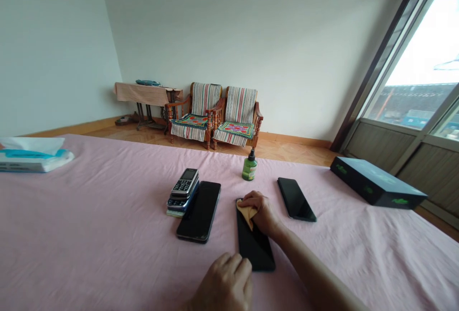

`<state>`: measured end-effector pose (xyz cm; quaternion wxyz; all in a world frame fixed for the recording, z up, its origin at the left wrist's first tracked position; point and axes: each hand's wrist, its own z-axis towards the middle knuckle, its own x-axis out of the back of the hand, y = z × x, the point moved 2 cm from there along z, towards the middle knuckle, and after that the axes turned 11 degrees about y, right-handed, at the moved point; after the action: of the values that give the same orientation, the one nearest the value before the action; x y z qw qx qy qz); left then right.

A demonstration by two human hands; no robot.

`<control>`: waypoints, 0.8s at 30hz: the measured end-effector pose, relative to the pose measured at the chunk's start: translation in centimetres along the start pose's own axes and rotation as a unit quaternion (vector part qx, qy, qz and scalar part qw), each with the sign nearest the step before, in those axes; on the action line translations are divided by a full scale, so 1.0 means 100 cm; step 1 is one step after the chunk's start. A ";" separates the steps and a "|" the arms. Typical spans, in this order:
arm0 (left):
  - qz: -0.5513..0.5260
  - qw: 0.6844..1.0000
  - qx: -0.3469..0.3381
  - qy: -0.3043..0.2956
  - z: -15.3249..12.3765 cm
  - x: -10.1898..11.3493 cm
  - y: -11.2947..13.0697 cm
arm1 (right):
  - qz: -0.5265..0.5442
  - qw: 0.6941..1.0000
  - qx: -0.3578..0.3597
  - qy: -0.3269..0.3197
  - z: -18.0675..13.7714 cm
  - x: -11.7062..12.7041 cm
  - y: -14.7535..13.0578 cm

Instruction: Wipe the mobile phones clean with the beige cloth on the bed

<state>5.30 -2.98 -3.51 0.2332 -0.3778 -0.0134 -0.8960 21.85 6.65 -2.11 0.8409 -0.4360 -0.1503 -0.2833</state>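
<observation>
1. A pink sheet (107, 239) spreads wide in front of the person, lightly wrinkled.
2. Past its far edge, two wooden armchairs (234, 130) sit against the wall, draped in striped covers.
3. Over to the right lies a black box (375, 184) with green marks.
4. At the far left there's a tissue pack (34, 161), one sheet poking out.
5. The right hand (261, 210) has its fingers bunched around a folded yellow cloth. The left hand (229, 277) is curled at the near end of the middle phone; I can't tell whether it grips it.
6. That middle phone (255, 251) lies flat between two others: a left phone (200, 211) and a right phone (297, 199).
7. Some keypad phones (184, 187) are stacked just beside the left one.
8. A green bottle (249, 168) stands upright beyond the right hand.
9. Smallest, the yellow cloth (246, 212) rests on the middle phone's far end.
</observation>
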 end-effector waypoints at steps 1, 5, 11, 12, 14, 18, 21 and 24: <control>0.010 1.000 0.003 0.001 -0.001 0.000 0.001 | 0.003 1.000 0.002 -0.001 0.005 -0.004 0.001; 0.015 1.000 0.005 0.010 -0.002 0.000 0.004 | 0.015 1.000 0.014 -0.008 0.003 -0.008 -0.005; 0.017 0.999 0.015 0.023 0.002 0.003 0.004 | 0.043 0.997 0.034 -0.061 -0.038 0.007 -0.032; 0.009 1.000 0.017 0.024 0.004 0.006 0.003 | 0.048 0.996 0.032 -0.070 -0.045 0.010 -0.038; -0.011 0.999 0.038 0.021 0.007 0.012 0.001 | 0.058 0.994 0.024 -0.088 -0.058 0.018 -0.052; -0.038 0.997 0.062 0.003 0.011 0.021 -0.002 | 0.120 0.986 -0.035 -0.106 -0.071 0.030 -0.065; -0.047 0.998 0.034 -0.010 0.010 0.018 0.000 | 0.184 0.976 -0.092 -0.065 -0.065 0.031 -0.049; -0.050 0.998 0.005 -0.031 0.008 0.011 0.001 | 0.148 0.984 -0.096 0.021 -0.044 0.028 -0.021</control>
<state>5.22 -3.37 -2.15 0.1894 -0.4033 -0.0436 -0.8942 22.86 1.09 -1.89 0.8306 -0.5262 -0.0383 -0.1783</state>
